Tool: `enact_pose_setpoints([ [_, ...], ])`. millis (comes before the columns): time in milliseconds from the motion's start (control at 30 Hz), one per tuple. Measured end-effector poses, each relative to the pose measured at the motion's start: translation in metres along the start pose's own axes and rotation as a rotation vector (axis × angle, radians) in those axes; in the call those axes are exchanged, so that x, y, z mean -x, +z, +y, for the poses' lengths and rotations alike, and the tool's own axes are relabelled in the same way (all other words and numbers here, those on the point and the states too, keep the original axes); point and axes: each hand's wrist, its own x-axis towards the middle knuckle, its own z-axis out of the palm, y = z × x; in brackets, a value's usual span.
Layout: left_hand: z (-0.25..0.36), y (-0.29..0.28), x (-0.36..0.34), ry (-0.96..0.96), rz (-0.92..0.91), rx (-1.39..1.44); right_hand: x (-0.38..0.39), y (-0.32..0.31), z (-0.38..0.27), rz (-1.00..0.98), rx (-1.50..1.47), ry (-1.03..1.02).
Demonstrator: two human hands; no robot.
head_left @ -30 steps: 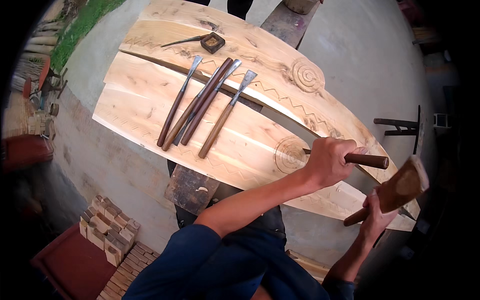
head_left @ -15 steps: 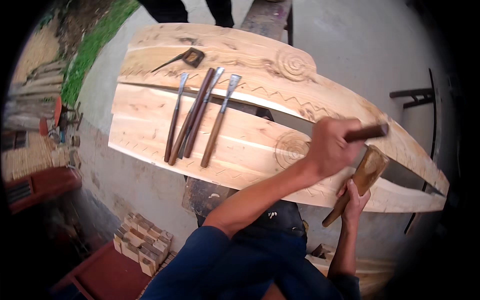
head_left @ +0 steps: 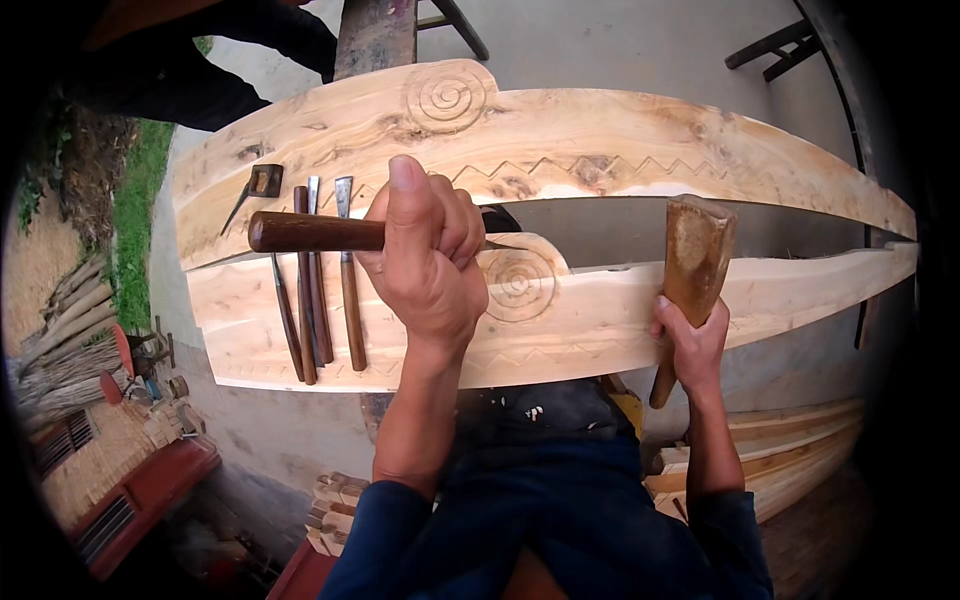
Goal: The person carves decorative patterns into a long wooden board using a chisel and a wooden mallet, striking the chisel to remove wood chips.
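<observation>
While the left hand (head_left: 425, 265) grips a dark-brown wooden-handled chisel (head_left: 318, 231) above the pale spiral-carved wooden board (head_left: 610, 308), its butt now pointing left instead of right, the right hand (head_left: 693, 345) clasps a worn brown wooden mallet (head_left: 697, 258), now well apart from the chisel.

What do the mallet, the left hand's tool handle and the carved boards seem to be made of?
Mallet: probably wood, worn and dull, from its mottled, scuffed brown surface.
Tool handle in the left hand: likely smooth dark wood, judging by brown streaks; its slight sheen may be varnish.
Carved boards: bare-looking wood, from the pale colour, grain lines and knots.
</observation>
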Motion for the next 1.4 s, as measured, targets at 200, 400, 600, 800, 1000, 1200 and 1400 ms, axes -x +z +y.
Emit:
enact_pose_setpoints([
  [200, -0.004, 0.003, -0.004, -0.038, -0.003, -0.042, -0.001, -0.001, 0.002, 0.005, 0.014, 0.027],
  [400, -0.007, 0.01, -0.007, -0.022, 0.009, -0.065, -0.001, -0.001, 0.001, -0.001, 0.029, 0.019],
  [600, -0.009, 0.008, -0.007, -0.007, -0.017, -0.083, -0.002, -0.002, 0.002, 0.001, 0.037, 0.013],
  [800, -0.008, 0.008, -0.007, -0.006, -0.034, -0.094, -0.002, -0.002, 0.0, -0.012, 0.055, 0.027],
  [1000, -0.008, 0.01, -0.007, -0.04, -0.034, -0.098, -0.002, 0.0, 0.0, 0.008, 0.036, 0.013],
  [1200, -0.004, 0.018, -0.006, -0.048, -0.049, -0.156, -0.002, -0.001, 0.0, -0.004, 0.048, 0.025],
  [1400, -0.01, 0.022, -0.006, -0.027, 0.009, -0.182, -0.003, -0.003, 0.002, -0.007, 0.077, 0.015],
])
